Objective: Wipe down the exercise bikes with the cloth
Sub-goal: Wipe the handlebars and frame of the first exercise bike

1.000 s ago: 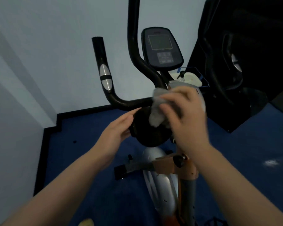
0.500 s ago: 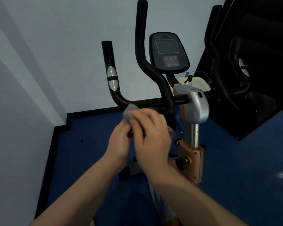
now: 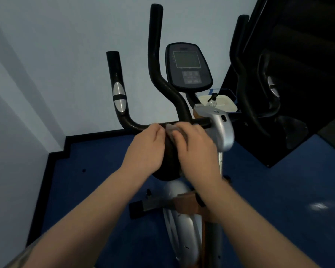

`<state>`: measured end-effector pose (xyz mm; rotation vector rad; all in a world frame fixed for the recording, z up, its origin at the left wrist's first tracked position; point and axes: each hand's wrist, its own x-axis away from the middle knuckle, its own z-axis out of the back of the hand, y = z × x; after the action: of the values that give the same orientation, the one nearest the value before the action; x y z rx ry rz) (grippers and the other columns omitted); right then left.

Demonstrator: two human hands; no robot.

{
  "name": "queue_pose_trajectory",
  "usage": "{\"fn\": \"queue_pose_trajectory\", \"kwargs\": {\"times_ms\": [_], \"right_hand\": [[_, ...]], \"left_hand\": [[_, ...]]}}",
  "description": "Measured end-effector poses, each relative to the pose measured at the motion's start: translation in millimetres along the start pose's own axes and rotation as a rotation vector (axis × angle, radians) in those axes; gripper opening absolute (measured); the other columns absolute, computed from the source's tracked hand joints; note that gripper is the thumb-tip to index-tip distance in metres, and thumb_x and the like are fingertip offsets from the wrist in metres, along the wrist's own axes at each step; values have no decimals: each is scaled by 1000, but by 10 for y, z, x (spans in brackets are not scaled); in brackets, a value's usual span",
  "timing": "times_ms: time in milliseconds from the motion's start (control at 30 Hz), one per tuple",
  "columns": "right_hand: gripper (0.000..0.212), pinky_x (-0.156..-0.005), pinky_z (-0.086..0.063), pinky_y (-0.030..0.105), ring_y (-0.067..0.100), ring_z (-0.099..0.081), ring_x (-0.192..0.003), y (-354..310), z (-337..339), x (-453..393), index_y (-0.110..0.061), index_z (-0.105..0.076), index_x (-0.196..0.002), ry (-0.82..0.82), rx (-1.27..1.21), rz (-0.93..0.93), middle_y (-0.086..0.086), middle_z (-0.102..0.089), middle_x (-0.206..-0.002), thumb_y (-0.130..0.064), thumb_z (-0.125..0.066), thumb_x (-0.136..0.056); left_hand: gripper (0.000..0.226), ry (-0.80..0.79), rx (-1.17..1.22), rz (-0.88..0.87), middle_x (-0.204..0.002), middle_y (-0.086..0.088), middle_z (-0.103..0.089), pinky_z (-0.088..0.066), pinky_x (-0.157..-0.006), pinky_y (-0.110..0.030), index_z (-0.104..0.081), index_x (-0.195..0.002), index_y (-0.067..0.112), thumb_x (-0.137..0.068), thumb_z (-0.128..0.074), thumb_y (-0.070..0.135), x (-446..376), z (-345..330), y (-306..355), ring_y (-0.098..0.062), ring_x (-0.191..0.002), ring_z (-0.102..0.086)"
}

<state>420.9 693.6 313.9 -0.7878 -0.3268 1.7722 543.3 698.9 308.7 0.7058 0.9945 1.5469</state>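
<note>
We find both hands working at the seat (image 3: 165,167) of the bike (image 3: 217,128). The right hand (image 3: 196,149) has its fingers curled over the cloth (image 3: 171,129), a grey wad pressed on the seat's front end, just below the handlebar (image 3: 143,125). The left hand (image 3: 146,151) lies curled against the seat's left flank; it appears to steady the seat, though we cannot tell whether it grips firmly or only rests there.

In our judgement the seat is the part under wipe, and the handlebar, the console (image 3: 189,68) and the frame remain to be done. To do this step well, we advise keeping the left hand braced so the seat does not swivel, spreading the cloth flatter under the palm, and drawing it in overlapping strokes from nose to rear, then down each flank. The bunched cloth covers little surface at once; missed strips along the edges are the likely defect.
</note>
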Motion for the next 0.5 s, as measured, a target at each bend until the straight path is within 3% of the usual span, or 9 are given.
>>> {"fn": "queue_pose_trajectory", "kwargs": {"times_ms": [67, 233, 367, 433, 500], "right_hand": [[31, -71, -51, 41, 17, -58, -83, 35, 59, 239, -26, -54, -110, 77, -72, -52, -3, -57, -96, -42, -33, -95], [32, -71, -48, 40, 23, -60, -81, 21, 77, -140, -20, -54, -98, -76, 113, -58, 3, -64, -89, -44, -32, -99], [27, -62, -47, 29, 2, -57, -76, 22, -56, 219, -33, -51, -98, 109, -84, -155, -11, -60, -84, -48, -29, -96], [32, -54, -38, 19, -4, -54, -68, 112, 5, 477, -38, -46, -90, 70, -131, -229, -15, -56, -72, -57, -21, -92], [36, -52, -40, 25, -1, -53, -60, 231, 114, 440, -33, -47, -82, 23, -113, -192, -12, -54, -64, -57, -22, -92]], "left_hand": [[24, 0, -95, -33, -81, 10, -60, -44, -65, -28, -59, -89, 28, -99, -37, 29, -9, -29, -39, -5, -75, -57], [23, 18, -118, -43, -80, 11, -62, -49, -68, -34, -59, -93, 30, -98, -37, 31, 11, -17, -43, -6, -75, -58], [22, 31, -108, -39, -80, 14, -61, -47, -64, -28, -58, -92, 35, -98, -37, 32, 60, -6, -45, -1, -74, -57], [23, 6, -108, -64, -85, 16, -61, -45, -66, -24, -59, -96, 35, -99, -38, 30, 64, 3, -65, 0, -78, -57], [21, -15, -128, -112, -93, 18, -60, -44, -72, -21, -60, -101, 35, -97, -41, 26, 46, 19, -82, 0, -88, -55]]}}
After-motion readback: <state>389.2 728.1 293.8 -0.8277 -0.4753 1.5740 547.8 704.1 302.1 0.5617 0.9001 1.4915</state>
